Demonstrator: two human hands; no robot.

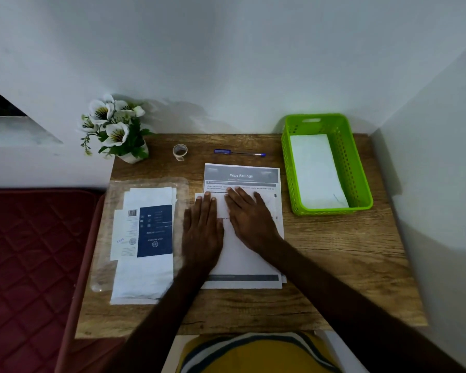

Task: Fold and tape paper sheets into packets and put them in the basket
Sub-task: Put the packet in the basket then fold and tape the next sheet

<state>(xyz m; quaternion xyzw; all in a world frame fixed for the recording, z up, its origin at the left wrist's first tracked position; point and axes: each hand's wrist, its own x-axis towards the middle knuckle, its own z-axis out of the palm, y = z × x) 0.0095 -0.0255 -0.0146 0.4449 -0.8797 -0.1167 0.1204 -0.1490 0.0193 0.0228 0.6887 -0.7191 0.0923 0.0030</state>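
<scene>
Pressing flat, fingers straight — left hand [203,230] and right hand [249,220] lie side by side on the folded sheet [242,254].

Both hands flat, fingers straight (left [202,227], right [249,220]).

Home room, likely bedroom corner. Small wood-grain bench [334,265] set against plain white walls [226,63]; dark red quilted mattress [33,251] beside its left edge; white artificial flowers in small white pot [113,125] at back; green perforated plastic basket [361,170] right.
</scene>
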